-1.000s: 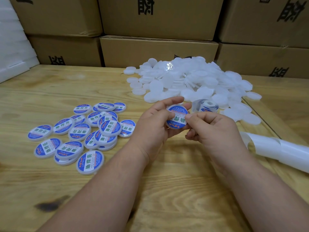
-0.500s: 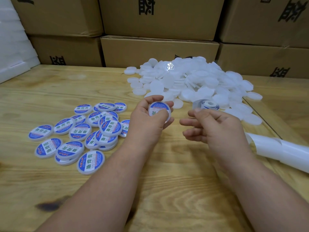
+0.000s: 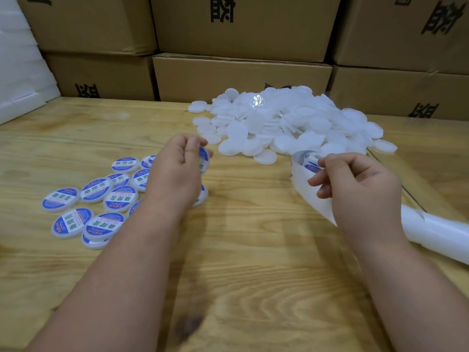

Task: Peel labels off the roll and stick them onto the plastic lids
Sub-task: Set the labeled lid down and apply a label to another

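Left hand point(image 3: 177, 168) grips labelled lid point(image 3: 204, 158) above labelled pile point(image 3: 96, 201); right hand point(image 3: 355, 184) pinches label roll point(image 3: 308, 165). Bare wood table point(image 3: 241, 250) near; boxes point(image 3: 241, 74) far.

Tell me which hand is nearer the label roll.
Right. The right hand is at the label roll, its fingers on a label there. The left hand is far to the roll's left, holding a labelled lid over the finished lids.

Left hand point(image 3: 177, 171) curled (blurred); right hand point(image 3: 355, 184) pinching, 2 forearms outstretched.
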`<control>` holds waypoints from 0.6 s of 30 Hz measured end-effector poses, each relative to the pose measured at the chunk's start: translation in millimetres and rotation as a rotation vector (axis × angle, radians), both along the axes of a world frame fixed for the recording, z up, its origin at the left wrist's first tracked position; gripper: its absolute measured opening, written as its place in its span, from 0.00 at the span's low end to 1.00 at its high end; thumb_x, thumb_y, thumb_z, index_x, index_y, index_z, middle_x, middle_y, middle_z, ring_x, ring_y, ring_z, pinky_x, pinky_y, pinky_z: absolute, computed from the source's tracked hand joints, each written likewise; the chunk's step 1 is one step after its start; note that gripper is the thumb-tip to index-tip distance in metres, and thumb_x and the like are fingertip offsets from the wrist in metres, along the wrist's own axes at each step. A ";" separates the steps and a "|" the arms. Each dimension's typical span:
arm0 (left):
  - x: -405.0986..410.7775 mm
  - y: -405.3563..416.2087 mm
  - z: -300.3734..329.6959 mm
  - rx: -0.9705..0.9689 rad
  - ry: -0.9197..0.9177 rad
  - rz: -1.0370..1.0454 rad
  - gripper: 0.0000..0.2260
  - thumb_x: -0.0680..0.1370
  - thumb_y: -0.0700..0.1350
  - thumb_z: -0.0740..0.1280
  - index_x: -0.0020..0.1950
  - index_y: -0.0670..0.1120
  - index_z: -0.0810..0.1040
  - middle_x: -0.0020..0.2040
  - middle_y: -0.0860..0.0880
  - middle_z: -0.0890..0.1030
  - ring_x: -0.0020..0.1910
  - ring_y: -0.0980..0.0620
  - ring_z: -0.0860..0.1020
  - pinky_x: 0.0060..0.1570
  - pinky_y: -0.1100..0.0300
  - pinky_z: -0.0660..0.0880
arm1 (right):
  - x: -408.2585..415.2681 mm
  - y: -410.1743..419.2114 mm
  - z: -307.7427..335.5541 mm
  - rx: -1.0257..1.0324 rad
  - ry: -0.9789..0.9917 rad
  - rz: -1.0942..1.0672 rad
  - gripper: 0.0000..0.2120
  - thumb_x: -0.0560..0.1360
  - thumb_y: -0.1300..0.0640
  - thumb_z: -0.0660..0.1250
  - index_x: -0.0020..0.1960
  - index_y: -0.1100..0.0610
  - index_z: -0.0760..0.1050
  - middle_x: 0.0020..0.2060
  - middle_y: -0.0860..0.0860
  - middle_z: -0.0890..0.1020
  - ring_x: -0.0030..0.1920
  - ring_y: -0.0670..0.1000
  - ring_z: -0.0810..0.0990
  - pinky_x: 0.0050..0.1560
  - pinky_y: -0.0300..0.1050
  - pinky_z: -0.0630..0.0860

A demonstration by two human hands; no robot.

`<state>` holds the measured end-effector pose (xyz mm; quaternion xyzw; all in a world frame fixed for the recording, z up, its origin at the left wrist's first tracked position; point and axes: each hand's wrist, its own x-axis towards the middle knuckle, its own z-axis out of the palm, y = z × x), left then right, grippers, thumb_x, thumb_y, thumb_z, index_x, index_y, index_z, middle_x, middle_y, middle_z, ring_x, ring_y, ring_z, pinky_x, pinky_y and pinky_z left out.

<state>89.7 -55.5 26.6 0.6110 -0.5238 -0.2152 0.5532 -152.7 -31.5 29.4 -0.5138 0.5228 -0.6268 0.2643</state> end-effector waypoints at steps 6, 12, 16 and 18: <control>37.1 -1.4 0.3 0.123 -0.218 0.197 0.08 0.79 0.54 0.70 0.57 0.59 0.78 0.44 0.57 0.80 0.39 0.56 0.79 0.37 0.56 0.73 | -3.8 -5.1 -4.7 -0.096 0.246 -0.123 0.08 0.77 0.53 0.69 0.39 0.47 0.79 0.35 0.39 0.82 0.35 0.41 0.77 0.35 0.27 0.69; 35.7 -0.4 -4.4 0.313 -0.527 0.392 0.14 0.76 0.59 0.71 0.60 0.59 0.81 0.62 0.50 0.79 0.65 0.39 0.71 0.63 0.43 0.69 | -8.6 -13.6 -9.6 0.025 0.422 -0.121 0.04 0.76 0.51 0.70 0.42 0.44 0.79 0.41 0.41 0.81 0.43 0.38 0.77 0.39 0.30 0.67; -4.7 -1.3 -8.1 -0.003 -0.583 0.235 0.13 0.77 0.51 0.70 0.62 0.54 0.81 0.63 0.49 0.79 0.65 0.42 0.72 0.64 0.46 0.66 | -11.9 -17.1 -14.9 0.098 0.496 -0.109 0.04 0.75 0.48 0.70 0.48 0.45 0.81 0.44 0.40 0.81 0.42 0.37 0.76 0.41 0.31 0.67; -35.0 -5.2 -19.8 -0.028 -0.627 0.011 0.14 0.78 0.50 0.69 0.63 0.52 0.81 0.64 0.50 0.79 0.66 0.45 0.73 0.67 0.50 0.66 | -13.5 -18.5 -16.1 0.120 0.540 -0.106 0.06 0.74 0.48 0.71 0.50 0.46 0.81 0.45 0.40 0.81 0.42 0.36 0.75 0.42 0.31 0.67</control>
